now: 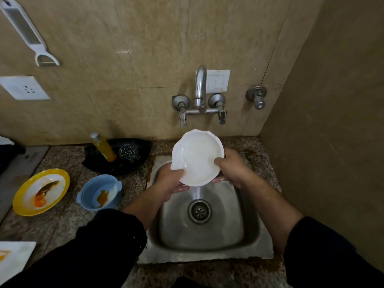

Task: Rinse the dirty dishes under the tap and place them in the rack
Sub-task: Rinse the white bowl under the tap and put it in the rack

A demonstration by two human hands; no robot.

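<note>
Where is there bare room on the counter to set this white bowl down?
Bare granite lies in front of the blue bowl and yellow plate, and a narrow strip right of the sink. Around the bottle and scrubber it is crowded.

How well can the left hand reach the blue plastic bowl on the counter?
Probably not at once: the left hand grips the white scalloped dish together with the right hand. Once freed, the path to the blue plastic bowl looks open.

Speckled stone countertop (62, 221) with a steel sink (207, 256) set into it.
Left of the sink, a yellow plate (41, 192) and a blue bowl (99, 192), both orange-stained, stand near each other; a black tray (143, 146) sits by the wall, a white board (14, 258) at the near left corner.
</note>
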